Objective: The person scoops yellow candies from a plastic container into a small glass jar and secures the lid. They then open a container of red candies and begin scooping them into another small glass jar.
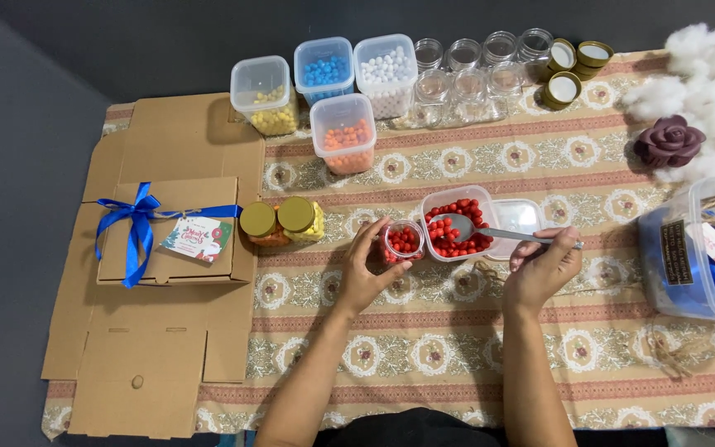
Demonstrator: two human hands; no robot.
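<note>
From my seat at the feed, I see the left hand point(363, 269) reaching forward with the forearm angled up from the bottom edge, its fingers curled around a small clear glass jar of red beads point(404, 241), thumb on the near side and fingertips on the left wall, so the grip is closed on the jar. The jar stands upright on the patterned beige tablecloth point(457, 331), just left of and touching a clear plastic tub of red beads point(457, 223). The right hand point(542, 265) comes in beside it, wrist bent slightly, pinching the handle of a grey metal spoon point(490, 231) between thumb and fingers; the spoon's bowl rests over the beads in the tub.

Going left to right, I count one flat brown cardboard box tied with a blue ribbon point(167, 232) lying on an unfolded cardboard sheet, then two filled jars with gold lids point(281, 220) lying together. Along the back stand four clear tubs of beads: yellow point(265, 95), blue point(323, 68), orange point(343, 132) and white point(386, 73). Behind the hands I count roughly nine empty glass jars point(469, 79) and four gold lids point(573, 64). A dark purple rose ornament point(669, 141) sits by white stuffing point(705, 83).
</note>
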